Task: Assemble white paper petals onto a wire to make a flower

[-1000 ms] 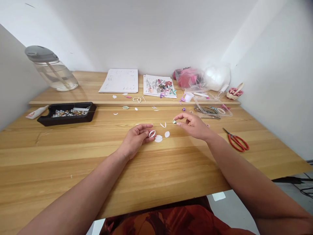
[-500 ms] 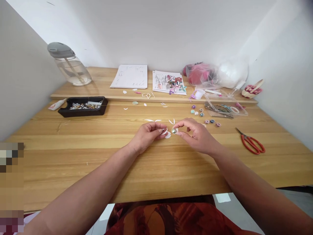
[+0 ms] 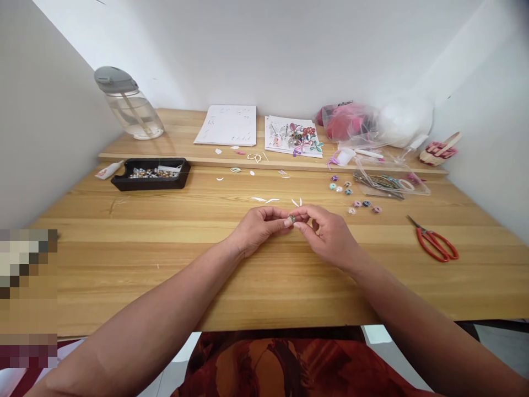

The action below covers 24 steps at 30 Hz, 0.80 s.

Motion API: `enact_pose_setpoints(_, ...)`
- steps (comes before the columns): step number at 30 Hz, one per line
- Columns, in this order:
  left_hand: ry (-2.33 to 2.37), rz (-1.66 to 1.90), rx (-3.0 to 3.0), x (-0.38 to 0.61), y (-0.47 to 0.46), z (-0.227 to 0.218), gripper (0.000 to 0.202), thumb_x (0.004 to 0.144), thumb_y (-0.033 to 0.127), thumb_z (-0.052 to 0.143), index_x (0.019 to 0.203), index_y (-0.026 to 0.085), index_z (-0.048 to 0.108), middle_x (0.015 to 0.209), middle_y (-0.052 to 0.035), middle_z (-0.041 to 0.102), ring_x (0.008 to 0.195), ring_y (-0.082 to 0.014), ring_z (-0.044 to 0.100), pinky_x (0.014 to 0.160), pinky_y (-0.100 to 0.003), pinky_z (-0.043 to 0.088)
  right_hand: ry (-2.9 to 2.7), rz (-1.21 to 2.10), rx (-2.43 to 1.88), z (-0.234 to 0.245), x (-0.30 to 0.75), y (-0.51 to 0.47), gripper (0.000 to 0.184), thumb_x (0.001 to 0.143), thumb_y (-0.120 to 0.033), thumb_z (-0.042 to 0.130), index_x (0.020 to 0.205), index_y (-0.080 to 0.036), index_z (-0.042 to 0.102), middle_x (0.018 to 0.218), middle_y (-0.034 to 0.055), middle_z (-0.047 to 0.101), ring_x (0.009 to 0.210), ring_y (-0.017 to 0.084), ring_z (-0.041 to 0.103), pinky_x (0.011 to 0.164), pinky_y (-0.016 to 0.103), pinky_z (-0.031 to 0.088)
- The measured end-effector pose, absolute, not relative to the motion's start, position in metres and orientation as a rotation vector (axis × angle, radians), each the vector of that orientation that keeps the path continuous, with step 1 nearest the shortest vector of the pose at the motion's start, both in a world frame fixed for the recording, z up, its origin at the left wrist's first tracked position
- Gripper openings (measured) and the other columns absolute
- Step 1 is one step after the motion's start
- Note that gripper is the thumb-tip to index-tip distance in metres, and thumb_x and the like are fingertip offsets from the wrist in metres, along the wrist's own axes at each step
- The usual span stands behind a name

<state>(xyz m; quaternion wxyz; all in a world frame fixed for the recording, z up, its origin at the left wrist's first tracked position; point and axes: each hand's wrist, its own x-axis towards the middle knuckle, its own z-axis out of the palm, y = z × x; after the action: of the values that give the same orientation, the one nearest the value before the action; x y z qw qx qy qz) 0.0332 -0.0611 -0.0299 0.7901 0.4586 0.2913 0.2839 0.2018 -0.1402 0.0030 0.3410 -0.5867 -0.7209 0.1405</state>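
Observation:
Both my hands meet over the middle of the wooden table. My right hand pinches a small green rolled paper coil between thumb and fingertips. My left hand has its fingertips closed against the same coil from the left; the white paper petal it held earlier is hidden under the fingers. Thin white paper petals lie just beyond my hands. Several small coloured paper coils sit to the right.
Red scissors lie at the right. A clear plastic box of strips, a black tray of beads, a glue tube, a water jug, paper sheets and plastic bags stand farther back.
My right hand brought the green coil leftward to my left hand; the fingertips now touch around it. The camera view shifted, so the table contents appear moved to the right.

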Motion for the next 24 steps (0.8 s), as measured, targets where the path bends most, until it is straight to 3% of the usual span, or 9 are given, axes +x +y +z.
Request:
enact_pose_setpoints(5, 0.579, 0.668, 0.944, 0.035, -0.063, -0.031, 0.034, 0.059, 0.028, 0.086, 0.083, 0.012, 0.067, 0.086, -0.0039, 0.071, 0.083, -0.0147, 0.066, 0.089, -0.034, 0.049, -1.781, 0.399, -1.511, -0.003, 0.197, -0.142, 0.025, 0.087, -0.021, 0.059, 0.111, -0.024, 0.065, 0.092, 0.0019, 0.071, 0.067, 0.015, 0.060, 0.059, 0.028, 0.046)
enact_pose_setpoints(12, 0.526, 0.605, 0.977, 0.033, -0.063, -0.028, 0.033, 0.065, 0.031, 0.083, 0.089, 0.012, 0.071, 0.099, -0.0105, 0.073, 0.101, -0.0211, 0.065, 0.098, -0.036, 0.045, -1.853, 0.021, -1.423, -0.013, 0.196, -0.141, 0.021, 0.086, -0.023, 0.063, 0.107, -0.022, 0.066, 0.091, 0.0039, 0.071, 0.083, 0.019, 0.063, 0.073, 0.032, 0.049)
enact_pose_setpoints(18, 0.590, 0.653, 0.904, 0.034, -0.062, -0.027, 0.031, 0.068, 0.039, 0.079, 0.077, 0.011, 0.071, 0.080, -0.0045, 0.068, 0.083, -0.0145, 0.065, 0.090, -0.033, 0.050, -1.795, 0.101, -1.432, -0.011, 0.199, -0.142, 0.020, 0.087, -0.020, 0.061, 0.106, -0.022, 0.068, 0.088, 0.0031, 0.071, 0.077, 0.017, 0.063, 0.071, 0.030, 0.049)
enact_pose_setpoints(24, 0.612, 0.661, 0.905, 0.035, -0.062, -0.026, 0.032, 0.064, 0.037, 0.082, 0.078, 0.010, 0.071, 0.080, -0.0049, 0.068, 0.082, -0.0141, 0.065, 0.088, -0.032, 0.051, -1.753, 0.161, -1.412, -0.013, 0.202, -0.142, 0.020, 0.086, -0.022, 0.063, 0.105, -0.021, 0.069, 0.088, 0.0042, 0.071, 0.073, 0.016, 0.062, 0.066, 0.029, 0.048)
